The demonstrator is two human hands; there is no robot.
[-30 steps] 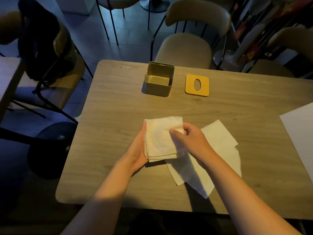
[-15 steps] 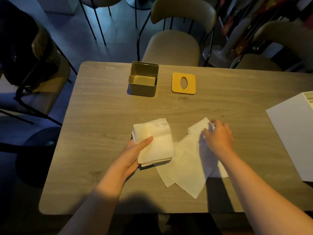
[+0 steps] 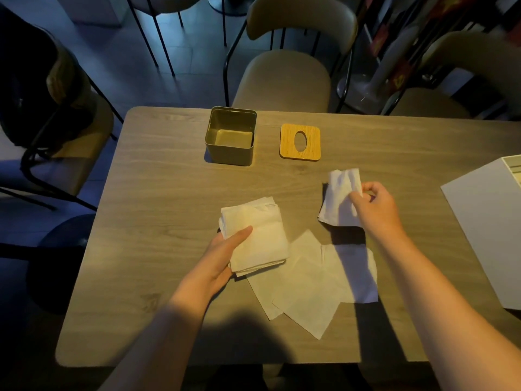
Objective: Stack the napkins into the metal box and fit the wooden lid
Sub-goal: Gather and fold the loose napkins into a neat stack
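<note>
A square metal box point(image 3: 230, 153) stands open and empty at the far middle of the table. To its right lies the wooden lid point(image 3: 287, 142) with an oval hole, flat on the table. My left hand point(image 3: 225, 255) grips a stack of white napkins point(image 3: 259, 235) from its left edge, thumb on top. My right hand point(image 3: 377, 210) pinches a single napkin point(image 3: 339, 198) and holds it lifted off the table. Several loose napkins point(image 3: 313, 283) lie spread flat between my forearms.
The wooden table point(image 3: 158, 198) has a white box point(image 3: 490, 238) at its right edge. Beige chairs point(image 3: 284, 74) stand beyond the far edge and another chair with a dark bag point(image 3: 36, 88) stands on the left.
My right hand left the stack, reached to the loose napkins on the right and lifted one off the table. The left hand kept hold of the stack.
</note>
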